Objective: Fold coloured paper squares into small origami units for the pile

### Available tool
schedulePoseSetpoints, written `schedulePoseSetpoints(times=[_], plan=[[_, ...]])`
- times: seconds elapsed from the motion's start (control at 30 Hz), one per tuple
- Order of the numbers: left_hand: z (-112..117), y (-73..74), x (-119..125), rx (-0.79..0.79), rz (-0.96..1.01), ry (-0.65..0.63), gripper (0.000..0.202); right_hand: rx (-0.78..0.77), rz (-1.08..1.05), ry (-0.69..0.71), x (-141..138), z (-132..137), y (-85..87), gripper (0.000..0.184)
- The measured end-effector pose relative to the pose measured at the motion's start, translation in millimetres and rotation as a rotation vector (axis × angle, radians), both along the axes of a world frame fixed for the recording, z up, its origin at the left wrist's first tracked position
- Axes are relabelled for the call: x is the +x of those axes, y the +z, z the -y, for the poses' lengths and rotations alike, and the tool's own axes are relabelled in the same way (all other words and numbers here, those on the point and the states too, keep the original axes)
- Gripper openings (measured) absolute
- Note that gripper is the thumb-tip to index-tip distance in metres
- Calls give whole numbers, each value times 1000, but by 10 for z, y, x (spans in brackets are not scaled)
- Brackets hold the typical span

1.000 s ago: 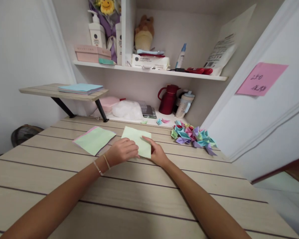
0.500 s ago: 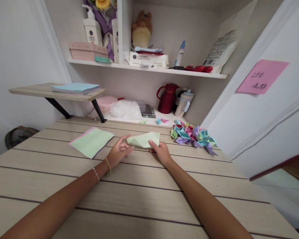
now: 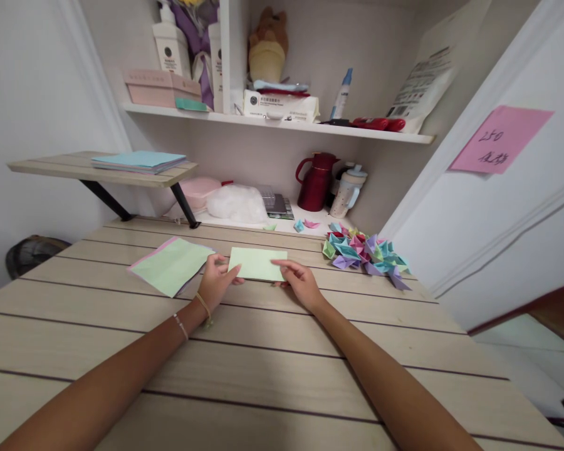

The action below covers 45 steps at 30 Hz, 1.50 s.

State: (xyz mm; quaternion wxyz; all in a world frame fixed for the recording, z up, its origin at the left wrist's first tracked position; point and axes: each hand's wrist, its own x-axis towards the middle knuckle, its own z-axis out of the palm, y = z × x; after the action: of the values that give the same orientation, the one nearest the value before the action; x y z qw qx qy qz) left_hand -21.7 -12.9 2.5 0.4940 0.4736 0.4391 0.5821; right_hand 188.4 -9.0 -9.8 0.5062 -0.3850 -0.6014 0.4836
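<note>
A pale green sheet of paper (image 3: 256,264), folded into a flat, wide rectangle, is between my hands at the middle of the table. My left hand (image 3: 217,280) grips its left end, thumb on top and fingers partly hidden beneath. At the right end, my right hand (image 3: 301,285) pinches the paper, its forefinger lying across the upper face and other fingers under the edge. Left of my hands lies a stack of green and pink paper (image 3: 172,266). To the right, a pile of small folded paper boats (image 3: 364,254) in several colours rests on the table.
A raised wooden stand (image 3: 136,178) at the back left carries blue paper (image 3: 138,159). Behind the table are a red jug (image 3: 317,181), a pale tumbler (image 3: 348,191) and a white plastic bag (image 3: 237,203). Two small folded pieces, blue (image 3: 299,225) and pink (image 3: 311,224), lie near the back edge.
The green paper was tilted and partly spread in my right hand; now it is a flat rectangle facing up. My left hand has closed on its left end.
</note>
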Motion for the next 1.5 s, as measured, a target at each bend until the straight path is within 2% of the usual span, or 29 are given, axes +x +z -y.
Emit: schedulePoseSetpoints(times=[0.07, 0.13, 0.2, 0.3, 0.4, 0.5, 0.67, 0.83, 1.0, 1.07, 1.17, 1.27, 1.4, 1.5], plan=[[-3, 7, -13, 6, 16, 27, 44, 24, 65, 53, 3, 8, -10, 31], [3, 26, -25, 5, 10, 11, 37, 46, 116, 102, 1, 21, -9, 34], [18, 47, -31, -1, -16, -44, 33, 61, 153, 140, -4, 38, 2, 45], [46, 58, -28, -7, -102, -163, 41, 83, 202, 204, -18, 63, 29, 56], [63, 34, -27, -4, -201, -274, 47, 90, 255, 255, -32, 78, 54, 56], [64, -1, -30, 14, -246, -329, 40, 85, 263, 195, -36, 75, 66, 49], [62, -28, -16, 80, -339, -279, 28, 144, 127, 58, -30, 24, 43, 22], [43, -48, -12, 112, -319, -209, 22, 7, 26, 82, -33, -10, -16, 28], [30, -61, -6, 100, -158, -189, 45, -52, 12, 174, -38, 1, 1, 61], [36, -50, 2, 90, -123, -182, 55, -81, 21, 201, -45, 7, 13, 56], [47, -26, 6, 83, -114, -198, 63, -104, 34, 247, -56, 8, 11, 37], [46, -18, 1, 70, -141, -241, 55, -109, 31, 252, -57, 5, 1, 31], [36, -32, -11, 68, -251, -345, 28, -132, 29, 294, -42, 10, 9, 30], [45, -25, -21, 84, -299, -397, 22, -122, 58, 298, -32, 12, 22, 28]])
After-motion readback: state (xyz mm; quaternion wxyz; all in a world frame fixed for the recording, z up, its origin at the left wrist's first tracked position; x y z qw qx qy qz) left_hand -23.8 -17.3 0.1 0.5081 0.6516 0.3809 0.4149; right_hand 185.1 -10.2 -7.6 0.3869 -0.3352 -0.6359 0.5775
